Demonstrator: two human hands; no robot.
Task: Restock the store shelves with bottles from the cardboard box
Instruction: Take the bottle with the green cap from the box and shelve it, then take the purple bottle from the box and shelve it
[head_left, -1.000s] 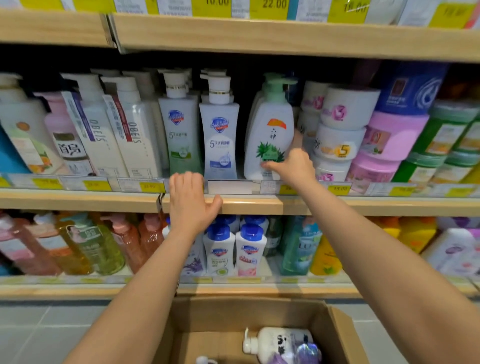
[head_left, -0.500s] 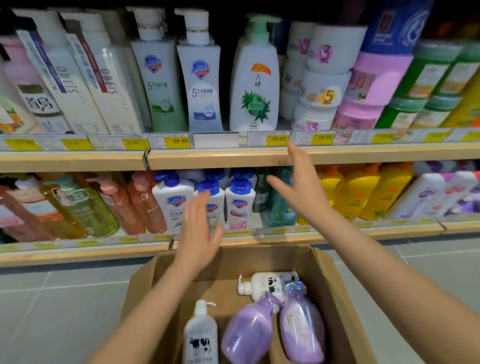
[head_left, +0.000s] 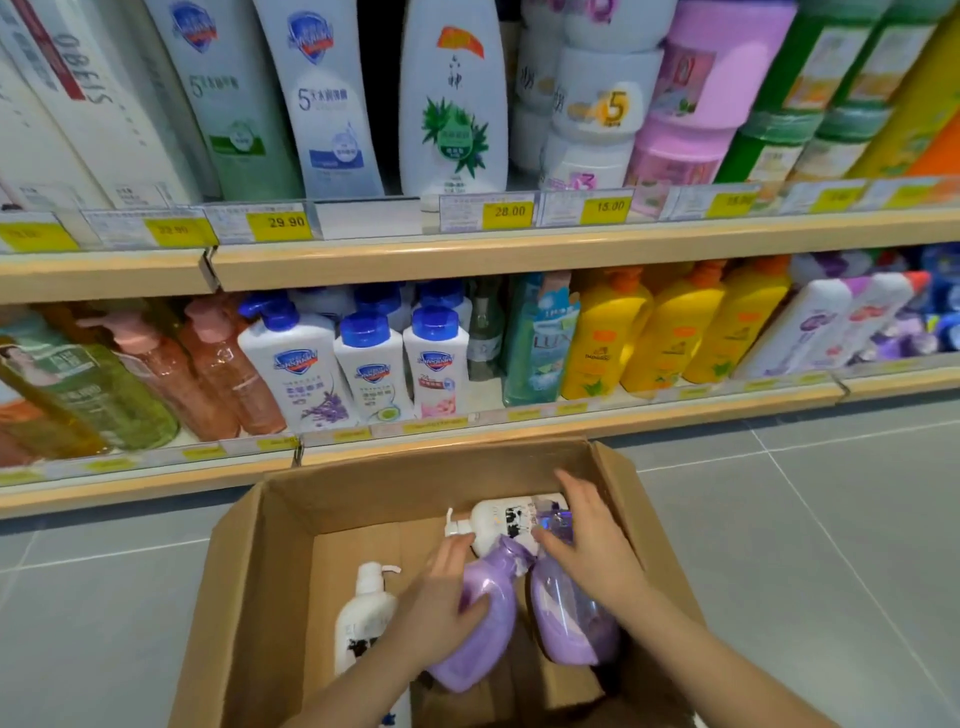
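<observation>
An open cardboard box (head_left: 244, 561) stands on the floor below the shelves. Inside lie two purple bottles side by side, a white cow-print pump bottle (head_left: 501, 519) at the back and a white pump bottle (head_left: 363, 618) at the left. My left hand (head_left: 441, 608) is wrapped around the left purple bottle (head_left: 483, 644), thumb across its body. My right hand (head_left: 592, 551) lies with fingers spread over the neck of the right purple bottle (head_left: 569, 623), touching the cow-print bottle too. Both purple bottles rest on the box bottom.
The upper shelf (head_left: 519, 254) carries tall white pump bottles and stacked jars, with a dark gap (head_left: 387, 104) between two bottles. The lower shelf (head_left: 571, 423) is packed with blue-capped, yellow and pink bottles. Grey floor tiles (head_left: 805, 545) surround the box.
Both hands dropped from in front of the shelves into the box. My left hand closed on a purple bottle, my right hand landed on the other. The view tilted down.
</observation>
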